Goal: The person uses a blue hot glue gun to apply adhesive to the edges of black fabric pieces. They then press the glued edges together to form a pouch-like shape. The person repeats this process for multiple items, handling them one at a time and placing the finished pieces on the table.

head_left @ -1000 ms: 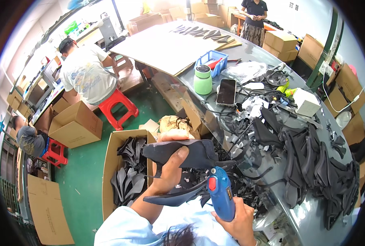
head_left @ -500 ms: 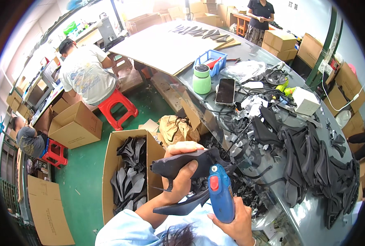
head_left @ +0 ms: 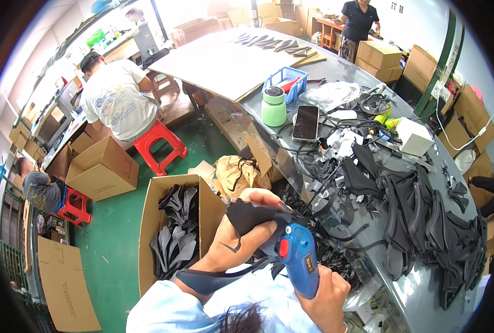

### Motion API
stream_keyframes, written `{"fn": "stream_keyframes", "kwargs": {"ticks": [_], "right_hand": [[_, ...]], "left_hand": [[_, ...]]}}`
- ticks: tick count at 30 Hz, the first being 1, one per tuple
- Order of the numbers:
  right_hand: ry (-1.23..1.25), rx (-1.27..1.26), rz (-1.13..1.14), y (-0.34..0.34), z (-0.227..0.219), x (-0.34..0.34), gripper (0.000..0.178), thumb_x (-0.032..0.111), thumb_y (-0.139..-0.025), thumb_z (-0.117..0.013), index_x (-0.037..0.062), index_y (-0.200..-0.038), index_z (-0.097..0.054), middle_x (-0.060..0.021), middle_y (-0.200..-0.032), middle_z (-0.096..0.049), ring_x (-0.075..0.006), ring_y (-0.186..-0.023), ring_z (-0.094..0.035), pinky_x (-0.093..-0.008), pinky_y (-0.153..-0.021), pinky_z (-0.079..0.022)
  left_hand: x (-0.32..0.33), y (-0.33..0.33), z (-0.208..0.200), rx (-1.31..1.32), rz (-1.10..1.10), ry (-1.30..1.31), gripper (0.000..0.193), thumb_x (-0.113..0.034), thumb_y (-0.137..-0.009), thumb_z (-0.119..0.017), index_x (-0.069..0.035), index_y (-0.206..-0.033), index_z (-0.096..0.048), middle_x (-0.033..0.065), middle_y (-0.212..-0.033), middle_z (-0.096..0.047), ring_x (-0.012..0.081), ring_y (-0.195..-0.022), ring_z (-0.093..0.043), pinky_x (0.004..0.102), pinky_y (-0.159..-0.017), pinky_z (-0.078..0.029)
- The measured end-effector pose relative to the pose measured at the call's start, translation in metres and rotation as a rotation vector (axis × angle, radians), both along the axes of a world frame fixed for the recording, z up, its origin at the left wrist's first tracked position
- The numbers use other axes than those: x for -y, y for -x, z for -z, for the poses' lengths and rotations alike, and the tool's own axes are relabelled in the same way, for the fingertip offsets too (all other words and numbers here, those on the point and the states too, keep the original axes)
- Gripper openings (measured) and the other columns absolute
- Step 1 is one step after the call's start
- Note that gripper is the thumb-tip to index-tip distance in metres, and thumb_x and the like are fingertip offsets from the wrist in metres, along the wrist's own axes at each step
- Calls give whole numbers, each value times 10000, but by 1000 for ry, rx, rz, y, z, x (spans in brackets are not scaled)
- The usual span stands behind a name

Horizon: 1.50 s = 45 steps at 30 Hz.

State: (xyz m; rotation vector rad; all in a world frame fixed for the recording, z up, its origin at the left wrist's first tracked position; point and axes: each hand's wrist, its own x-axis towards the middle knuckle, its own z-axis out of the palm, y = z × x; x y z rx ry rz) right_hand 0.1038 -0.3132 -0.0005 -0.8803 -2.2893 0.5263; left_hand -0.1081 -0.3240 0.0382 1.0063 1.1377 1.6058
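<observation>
My left hand (head_left: 233,241) grips a black moulded fabric piece (head_left: 248,215), its thumb pressed on the near face. A long curved black flap (head_left: 208,282) hangs below that hand, across my left wrist. Wrapped around the handle of a blue handheld power tool (head_left: 303,263) with a red button is my right hand (head_left: 326,294). The tool's front end is up against the black piece, where its tip is hidden. Left of my hands, an open cardboard box (head_left: 211,208) holds several similar black pieces (head_left: 175,244).
On the metal table (head_left: 419,299) at right lie a heap of black pieces (head_left: 413,211), scraps, cables, a phone (head_left: 306,123), a green bottle (head_left: 273,111) and a blue basket (head_left: 297,89). Co-workers sit at left; another person (head_left: 358,25) stands at the back.
My left hand has turned the black piece, and its lower flap has swung left over my wrist. The power tool has tilted and shifted slightly right. The standing person at the back has changed posture.
</observation>
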Motion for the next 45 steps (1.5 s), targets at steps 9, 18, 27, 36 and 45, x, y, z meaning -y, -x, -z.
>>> {"fn": "stream_keyframes", "kwargs": {"ticks": [9, 18, 27, 36, 45], "right_hand": [[118, -109, -53, 2, -7, 7, 416, 128, -650, -749, -10, -969, -520, -175, -661, -552, -358, -596, -564, -414, -538, -444], [-3, -74, 36, -2, -8, -3, 483, 146, -603, -798, -8, -961, -512, -115, -678, -599, -293, -529, -580, -367, -527, -457], [585, -610, 209, -6, -6, -30, 413, 104, -681, -778, 14, -965, -491, -83, -798, -634, -151, -715, -638, -286, -648, -508], [544, -818, 412, 9, 8, -28, 419, 118, -692, -793, 17, -952, -481, -57, -807, -607, -122, -716, -609, -267, -662, -497], [236, -193, 196, 1, 17, -3, 522, 247, -633, -828, -8, -939, -490, -119, -649, -604, -265, -551, -614, -344, -534, -481]], "left_hand": [[-6, 19, 2, -431, 318, 28, 326, 68, -777, -567, 3, -1094, -522, 82, -1040, -615, 174, -1001, -585, 315, -903, -443], [-12, 23, 4, -731, 666, 214, 431, -121, -819, -640, 12, -1184, -452, 160, -999, -615, 314, -914, -605, 364, -832, -457], [2, -19, 63, 456, 779, 408, 644, -222, -896, -578, 3, -1395, -238, 115, -1340, -406, 194, -1243, -391, 332, -1052, -283], [18, -75, 98, 471, 243, 126, 663, -369, -832, -647, -35, -1342, -385, 119, -1320, -435, 230, -1223, -416, 380, -1030, -320], [-7, -40, 62, 647, -141, -213, 406, -288, -872, -577, -52, -1184, -469, 123, -1121, -535, 228, -1067, -531, 385, -941, -421]]}}
